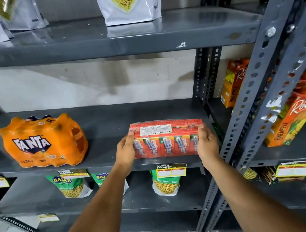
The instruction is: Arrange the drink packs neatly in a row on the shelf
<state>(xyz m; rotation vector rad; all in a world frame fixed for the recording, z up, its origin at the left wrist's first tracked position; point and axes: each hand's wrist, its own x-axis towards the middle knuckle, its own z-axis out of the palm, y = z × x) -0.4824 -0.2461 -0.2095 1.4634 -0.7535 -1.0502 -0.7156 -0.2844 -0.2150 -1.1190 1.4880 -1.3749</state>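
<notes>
Left hand (126, 149) and right hand (207, 143) clamp the ends of the red drink pack (166, 138) at the shelf (109, 122) front edge, seemingly overhanging; released there, it could tip off

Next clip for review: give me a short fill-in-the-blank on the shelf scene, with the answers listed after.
1. Both hands grip the ends of a shrink-wrapped pack of small ____ juice cartons.
2. The left hand and right hand hold it at the front edge of the ____ shelf.
3. The orange pack to its left reads ____.

Answers: red; middle; Fanta
</notes>
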